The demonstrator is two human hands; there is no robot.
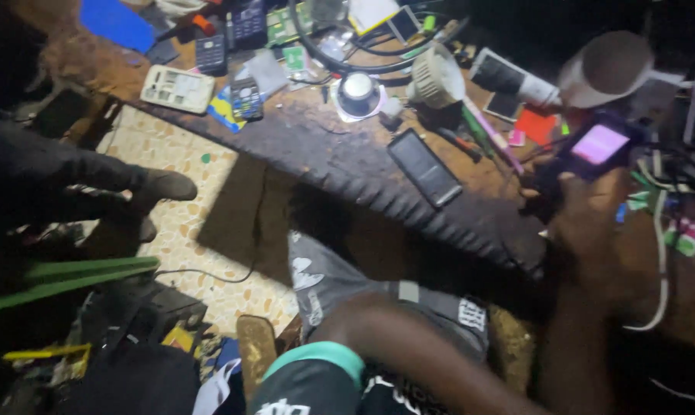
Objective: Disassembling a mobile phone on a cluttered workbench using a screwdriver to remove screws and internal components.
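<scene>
One hand [586,219], the right, rises at the near right and grips a small phone [597,146] with a lit pink screen, held just above the right end of the dark tabletop [324,154]; the left arm crosses the near foreground, its hand out of sight, so I cannot tell its state. Further in, a black phone [424,167] lies flat mid-tabletop, and beyond it sit a round lamp [359,94], a white keypad cover [177,88] and scattered handsets.
</scene>
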